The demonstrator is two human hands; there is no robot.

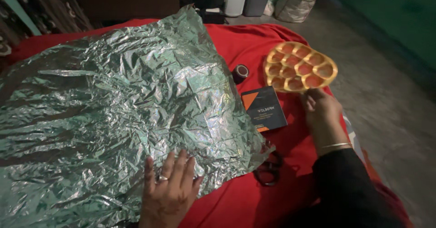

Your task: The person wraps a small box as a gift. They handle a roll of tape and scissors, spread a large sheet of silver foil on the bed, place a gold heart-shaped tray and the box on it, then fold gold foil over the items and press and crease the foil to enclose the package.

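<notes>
Box [263,108], tape roll [240,72], scissors [268,169] beside foil [113,105]

foil sheet [113,96] cut off left — scissors [268,171] partly hidden beneath.

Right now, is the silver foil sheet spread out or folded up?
Spread out: the foil sheet lies open and crinkled across the red cloth, with the left hand flat on its near edge.

Crinkled silver foil sheet [113,105]: spread flat over red cloth, near edge under a palm. Heart-shaped golden plastic tray [299,67] with round cavities: empty, tilted slightly, held at its near rim.
</notes>
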